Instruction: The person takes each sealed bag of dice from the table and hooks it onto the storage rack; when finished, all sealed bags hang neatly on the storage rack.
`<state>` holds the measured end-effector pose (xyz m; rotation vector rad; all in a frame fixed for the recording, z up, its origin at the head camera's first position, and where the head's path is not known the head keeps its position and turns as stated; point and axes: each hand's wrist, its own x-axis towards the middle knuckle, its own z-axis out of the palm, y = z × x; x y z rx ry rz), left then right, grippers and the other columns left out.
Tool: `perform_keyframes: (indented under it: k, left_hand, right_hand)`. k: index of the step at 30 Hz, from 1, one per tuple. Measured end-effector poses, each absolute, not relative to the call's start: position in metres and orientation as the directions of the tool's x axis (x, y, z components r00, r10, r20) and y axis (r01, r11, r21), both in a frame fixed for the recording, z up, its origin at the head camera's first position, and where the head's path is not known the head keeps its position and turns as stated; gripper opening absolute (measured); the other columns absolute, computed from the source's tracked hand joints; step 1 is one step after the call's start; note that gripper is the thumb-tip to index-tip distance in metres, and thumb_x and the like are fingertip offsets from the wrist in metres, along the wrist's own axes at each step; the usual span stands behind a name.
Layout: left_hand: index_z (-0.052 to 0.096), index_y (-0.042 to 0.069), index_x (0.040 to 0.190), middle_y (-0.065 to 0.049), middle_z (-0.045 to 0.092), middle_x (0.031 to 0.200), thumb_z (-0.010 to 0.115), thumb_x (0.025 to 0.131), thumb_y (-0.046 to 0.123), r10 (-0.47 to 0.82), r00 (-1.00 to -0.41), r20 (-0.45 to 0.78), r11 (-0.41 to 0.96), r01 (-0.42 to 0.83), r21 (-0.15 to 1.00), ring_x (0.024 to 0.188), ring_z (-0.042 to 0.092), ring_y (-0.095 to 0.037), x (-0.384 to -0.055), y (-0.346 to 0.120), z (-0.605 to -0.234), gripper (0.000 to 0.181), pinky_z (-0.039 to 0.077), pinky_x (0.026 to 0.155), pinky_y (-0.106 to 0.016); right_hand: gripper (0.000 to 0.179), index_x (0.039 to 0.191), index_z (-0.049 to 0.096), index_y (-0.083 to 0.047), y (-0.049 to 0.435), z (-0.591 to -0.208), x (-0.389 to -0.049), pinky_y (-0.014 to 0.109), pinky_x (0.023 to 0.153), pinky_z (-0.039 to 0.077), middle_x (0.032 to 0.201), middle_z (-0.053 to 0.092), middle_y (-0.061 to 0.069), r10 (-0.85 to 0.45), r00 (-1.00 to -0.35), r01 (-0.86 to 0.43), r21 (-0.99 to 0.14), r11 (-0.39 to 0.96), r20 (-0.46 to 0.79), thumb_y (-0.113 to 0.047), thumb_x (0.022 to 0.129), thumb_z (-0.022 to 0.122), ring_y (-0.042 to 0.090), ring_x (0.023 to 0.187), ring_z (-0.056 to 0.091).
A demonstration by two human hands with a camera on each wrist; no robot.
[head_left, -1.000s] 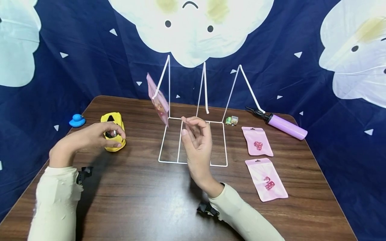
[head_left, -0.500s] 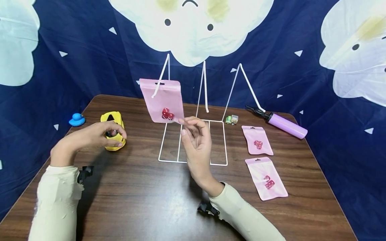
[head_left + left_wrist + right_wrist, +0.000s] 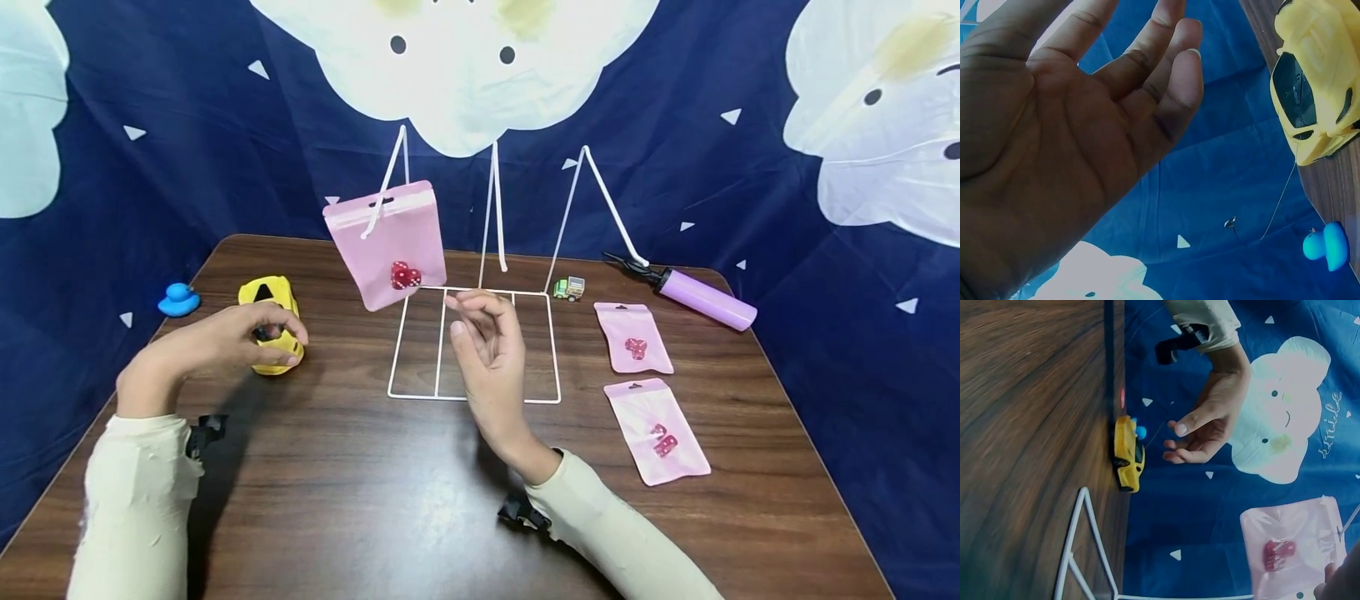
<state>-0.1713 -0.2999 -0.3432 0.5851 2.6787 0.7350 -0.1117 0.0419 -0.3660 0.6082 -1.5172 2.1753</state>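
Note:
A pink zip pouch (image 3: 360,267) with red dice (image 3: 405,275) hangs by its slot from the left hook of a white wire rack (image 3: 420,397), tilted. My right hand (image 3: 495,358) hovers over the rack's base, fingers loosely bent and holding nothing. Its fingertips are just right of the pouch; in the right wrist view they overlap the pouch's corner. My left hand (image 3: 225,337) is in the air by a yellow toy car (image 3: 270,290), covering part of it in the head view. The left wrist view shows a bare palm, with the car (image 3: 1316,75) apart from it.
Two more pink pouches with red dice, the upper pouch (image 3: 622,321) and the lower pouch (image 3: 637,417), lie on the right. Behind them are a purple hand pump (image 3: 708,298) and a small toy truck (image 3: 570,288). A blue rubber duck (image 3: 178,300) sits at the left edge.
The hanging pouch has swung from edge-on to facing front, and now tilts with its right side higher. Both hands stay nearly where they were; the head view has shifted slightly.

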Motion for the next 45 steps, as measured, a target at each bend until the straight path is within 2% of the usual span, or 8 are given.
perform_keyframes:
  k: [7, 10, 17, 23, 28, 35, 41, 45]
  left_hand:
    - [0.076, 0.012, 0.116, -0.002, 0.072, 0.116, 0.085, 0.095, 0.017, 0.517, -0.84, -0.162, 0.741, 0.345, 0.576, 0.107, 0.061, -0.024, -0.176, -0.292, -0.35, 0.023, 0.053, 0.095, -0.042]
    - [0.075, 0.01, 0.118, -0.003, 0.072, 0.115, 0.084, 0.096, 0.021, 0.524, -0.829, -0.196, 0.737, 0.326, 0.592, 0.106, 0.061, -0.024, -0.177, -0.285, -0.354, 0.026, 0.053, 0.095, -0.045]
    - [0.074, 0.008, 0.119, -0.004, 0.072, 0.116, 0.083, 0.097, 0.018, 0.531, -0.822, -0.208, 0.727, 0.316, 0.609, 0.107, 0.063, -0.025, -0.18, -0.277, -0.359, 0.026, 0.054, 0.096, -0.045]
    - [0.075, 0.009, 0.117, -0.005, 0.073, 0.118, 0.085, 0.095, 0.017, 0.577, -0.801, -0.16, 0.696, 0.379, 0.61, 0.108, 0.064, -0.028, -0.183, -0.271, -0.365, 0.025, 0.054, 0.095, -0.049]
    - [0.075, 0.009, 0.116, -0.005, 0.073, 0.117, 0.083, 0.097, 0.015, 0.627, -0.763, -0.16, 0.649, 0.397, 0.649, 0.109, 0.065, -0.03, -0.184, -0.259, -0.373, 0.022, 0.054, 0.098, -0.054]
    - [0.075, 0.01, 0.115, -0.003, 0.071, 0.109, 0.083, 0.096, 0.011, 0.658, -0.741, -0.133, 0.62, 0.434, 0.654, 0.098, 0.061, -0.024, -0.19, -0.248, -0.381, 0.021, 0.053, 0.087, -0.046]
    - [0.076, 0.012, 0.113, -0.002, 0.071, 0.109, 0.083, 0.095, 0.01, 0.67, -0.733, -0.113, 0.61, 0.458, 0.647, 0.098, 0.063, -0.024, -0.192, -0.242, -0.385, 0.02, 0.053, 0.089, -0.046]
    - [0.076, 0.011, 0.112, -0.001, 0.072, 0.11, 0.084, 0.094, 0.009, 0.69, -0.716, -0.111, 0.596, 0.474, 0.649, 0.099, 0.064, -0.022, -0.193, -0.238, -0.391, 0.019, 0.054, 0.089, -0.045]
  right_hand:
    - [0.031, 0.128, 0.046, 0.02, 0.056, -0.375, -0.114, 0.045, 0.117, 0.046, 0.132, 0.061, 0.001, 0.103, -0.832, -0.55, -0.79, -0.271, 0.545, 0.009, 0.101, 0.056, 0.018, 0.127, 0.064]
    - [0.032, 0.129, 0.047, 0.019, 0.059, -0.376, -0.113, 0.047, 0.117, 0.046, 0.132, 0.061, 0.005, 0.101, -0.84, -0.54, -0.802, -0.255, 0.533, 0.009, 0.1, 0.056, 0.019, 0.126, 0.064]
    - [0.031, 0.129, 0.05, 0.018, 0.068, -0.379, -0.114, 0.049, 0.116, 0.047, 0.135, 0.057, 0.027, 0.093, -0.871, -0.491, -0.845, -0.211, 0.483, 0.007, 0.101, 0.058, 0.02, 0.125, 0.064]
    - [0.03, 0.13, 0.05, 0.017, 0.081, -0.386, -0.115, 0.039, 0.114, 0.048, 0.135, 0.06, 0.016, 0.092, -0.886, -0.464, -0.866, -0.187, 0.455, 0.008, 0.102, 0.059, 0.019, 0.124, 0.064]
    - [0.029, 0.13, 0.051, 0.017, 0.092, -0.393, -0.116, 0.036, 0.112, 0.049, 0.133, 0.06, 0.016, 0.1, -0.893, -0.45, -0.876, -0.174, 0.439, 0.009, 0.103, 0.058, 0.019, 0.122, 0.064]
    - [0.028, 0.128, 0.053, 0.017, 0.1, -0.398, -0.118, 0.033, 0.111, 0.049, 0.131, 0.062, 0.011, 0.11, -0.894, -0.447, -0.883, -0.141, 0.435, 0.009, 0.102, 0.058, 0.019, 0.121, 0.064]
    - [0.028, 0.128, 0.052, 0.018, 0.105, -0.402, -0.119, 0.031, 0.11, 0.05, 0.126, 0.063, 0.005, 0.123, -0.906, -0.421, -0.893, -0.157, 0.405, 0.011, 0.102, 0.057, 0.018, 0.119, 0.064]
    - [0.029, 0.129, 0.052, 0.018, 0.109, -0.404, -0.119, 0.032, 0.111, 0.05, 0.126, 0.063, 0.008, 0.121, -0.91, -0.412, -0.9, -0.143, 0.398, 0.011, 0.101, 0.057, 0.019, 0.12, 0.065]
